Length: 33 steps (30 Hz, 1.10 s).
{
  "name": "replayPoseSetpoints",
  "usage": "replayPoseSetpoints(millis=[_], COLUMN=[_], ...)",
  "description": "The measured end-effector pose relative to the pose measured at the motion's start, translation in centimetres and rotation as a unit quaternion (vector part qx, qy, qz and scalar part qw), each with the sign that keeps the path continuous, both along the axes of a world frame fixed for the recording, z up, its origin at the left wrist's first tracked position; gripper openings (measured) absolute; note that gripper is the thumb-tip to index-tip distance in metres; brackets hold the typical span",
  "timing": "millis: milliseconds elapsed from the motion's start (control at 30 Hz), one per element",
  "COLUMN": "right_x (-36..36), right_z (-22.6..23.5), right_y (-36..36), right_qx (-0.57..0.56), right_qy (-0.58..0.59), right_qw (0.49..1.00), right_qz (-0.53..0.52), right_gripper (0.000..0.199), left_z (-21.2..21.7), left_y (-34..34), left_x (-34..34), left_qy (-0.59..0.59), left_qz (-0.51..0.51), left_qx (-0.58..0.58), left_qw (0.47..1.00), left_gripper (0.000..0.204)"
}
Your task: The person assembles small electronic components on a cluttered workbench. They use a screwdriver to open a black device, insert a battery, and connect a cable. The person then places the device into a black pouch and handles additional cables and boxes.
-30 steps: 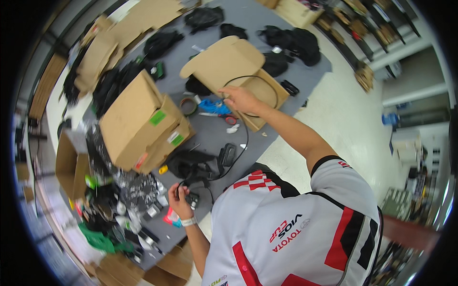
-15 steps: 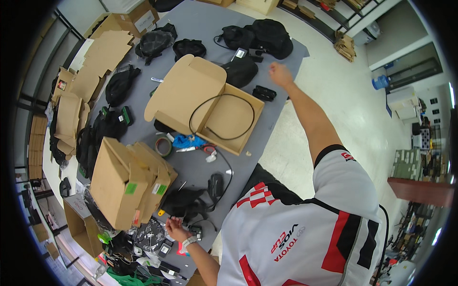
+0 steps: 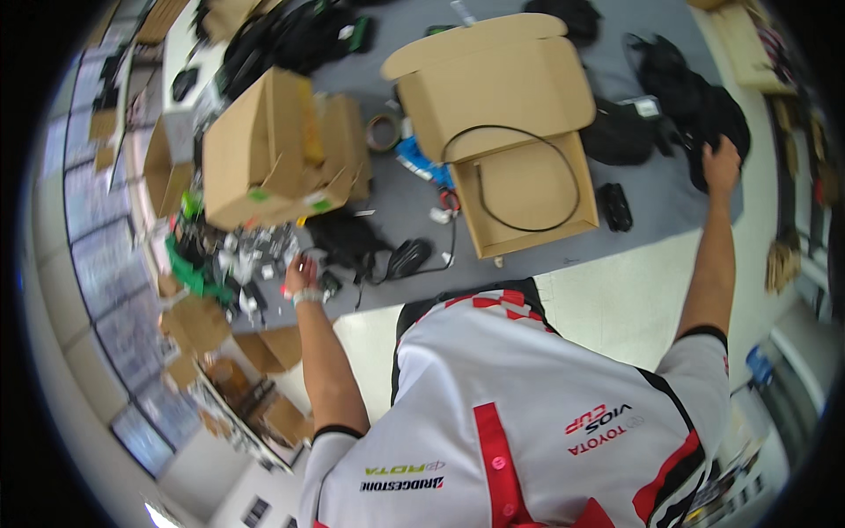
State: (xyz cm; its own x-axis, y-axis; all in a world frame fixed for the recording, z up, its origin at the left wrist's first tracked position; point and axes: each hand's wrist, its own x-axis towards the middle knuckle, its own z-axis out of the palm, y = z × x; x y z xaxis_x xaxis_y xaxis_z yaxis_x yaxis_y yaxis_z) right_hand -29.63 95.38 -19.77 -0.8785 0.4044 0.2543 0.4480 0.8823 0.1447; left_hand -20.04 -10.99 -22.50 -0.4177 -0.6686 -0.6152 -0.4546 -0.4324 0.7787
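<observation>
Under the right grip (image 3: 722,167), closure unclear, the grey surface (image 3: 662,195) supports a black fabric bag (image 3: 720,114); left grip (image 3: 302,271) loosely parted.

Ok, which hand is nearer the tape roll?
Left. The left hand is left of the tape roll, nearer the body; the right hand is far right, past the open box, at a black bag.
</observation>
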Motion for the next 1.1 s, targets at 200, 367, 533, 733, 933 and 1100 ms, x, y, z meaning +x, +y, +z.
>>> replayPoseSetpoints(millis=[200, 367, 533, 733, 933, 1100], right_x=[0.5, 1.0, -0.6, 6.1, 10.7, 14.5], right_z=[1.0, 8.5, 17.0, 27.2, 20.7, 16.2], right_y=[5.9, 11.6, 0.7, -19.5, -46.4, -64.5], right_qx=[-0.009, 0.173, 0.075, -0.056, -0.373, -0.66], right_qy=[0.091, 0.302, 0.464, 0.475, 0.338, 0.163], right_qw=[0.994, 0.937, 0.878, 0.871, 0.846, 0.694], right_qz=[0.055, -0.017, 0.091, 0.11, 0.175, 0.238], right_gripper=[0.04, 0.032, 0.04, 0.032, 0.028, 0.023], left_z=[2.0, 0.5, 0.2, 3.3, 14.8, 19.0], left_y=[-1.4, 1.2, -3.2, 7.1, 17.8, 17.7], left_x=[2.6, 3.6, 9.8, 1.8, -0.4, 2.0], left_qy=[-0.001, -0.113, -0.253, -0.102, 0.297, 0.358], left_qz=[0.029, -0.142, -0.338, -0.355, -0.449, -0.556], left_qx=[-0.016, -0.183, -0.47, -0.595, -0.405, -0.231], left_qw=[0.999, 0.966, 0.775, 0.713, 0.739, 0.714], left_gripper=[0.01, 0.016, 0.03, 0.046, 0.055, 0.045])
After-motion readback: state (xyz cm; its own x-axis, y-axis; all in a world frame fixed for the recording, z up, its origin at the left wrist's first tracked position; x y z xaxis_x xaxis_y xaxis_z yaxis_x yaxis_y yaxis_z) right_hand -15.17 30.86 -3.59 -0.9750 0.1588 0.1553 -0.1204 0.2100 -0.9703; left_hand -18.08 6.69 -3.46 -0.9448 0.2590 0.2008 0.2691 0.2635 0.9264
